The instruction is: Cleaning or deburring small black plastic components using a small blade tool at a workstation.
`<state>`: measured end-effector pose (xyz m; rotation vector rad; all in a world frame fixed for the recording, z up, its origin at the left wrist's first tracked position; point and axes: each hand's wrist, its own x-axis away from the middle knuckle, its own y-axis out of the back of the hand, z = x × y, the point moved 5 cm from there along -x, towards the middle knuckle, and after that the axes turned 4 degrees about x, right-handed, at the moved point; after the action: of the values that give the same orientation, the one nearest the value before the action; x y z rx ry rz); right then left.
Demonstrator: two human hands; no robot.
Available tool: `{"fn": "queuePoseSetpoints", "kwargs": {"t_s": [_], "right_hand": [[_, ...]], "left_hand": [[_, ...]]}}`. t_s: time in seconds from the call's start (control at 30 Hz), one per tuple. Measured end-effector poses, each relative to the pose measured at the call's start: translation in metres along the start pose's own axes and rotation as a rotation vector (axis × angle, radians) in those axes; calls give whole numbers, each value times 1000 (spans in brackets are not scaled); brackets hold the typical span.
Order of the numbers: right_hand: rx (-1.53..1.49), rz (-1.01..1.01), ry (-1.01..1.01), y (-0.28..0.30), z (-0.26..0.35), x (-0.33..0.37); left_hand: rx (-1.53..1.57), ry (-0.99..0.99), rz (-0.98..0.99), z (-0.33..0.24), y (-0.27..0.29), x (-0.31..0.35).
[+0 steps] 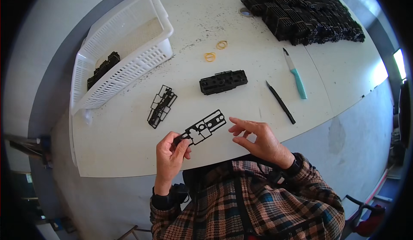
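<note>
Between the thumb and fingers of my left hand (171,153) is the near left end of a flat black plastic frame (205,127), long and full of cut-out openings. It is tilted up to the right above the white table. My right hand (257,139) hovers just off the frame's far end, fingers apart and holding nothing. A second, similar black frame piece (161,107) lies on the table to the left. Beyond the held frame rests a thick stack of black frames (223,82).
A white plastic basket (129,79) at the left has a black bundle (103,70) inside. Two yellow rubber bands (209,57) lie mid-table. To the right are a black slim knife (280,102) and a turquoise-handled knife (297,79). Bundled black parts (305,14) pile up far right.
</note>
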<state>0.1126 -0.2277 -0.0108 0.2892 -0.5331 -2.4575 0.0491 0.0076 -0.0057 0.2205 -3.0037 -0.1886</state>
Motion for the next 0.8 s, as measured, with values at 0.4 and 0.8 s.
{"fn": "queuePoseSetpoints", "kwargs": {"t_s": [0.4, 0.8], "right_hand": [[-516, -152, -205, 5, -31, 20], [-697, -287, -276, 18, -41, 23]], "left_hand": [[136, 90, 135, 13, -52, -1], [222, 76, 174, 15, -57, -2]]}}
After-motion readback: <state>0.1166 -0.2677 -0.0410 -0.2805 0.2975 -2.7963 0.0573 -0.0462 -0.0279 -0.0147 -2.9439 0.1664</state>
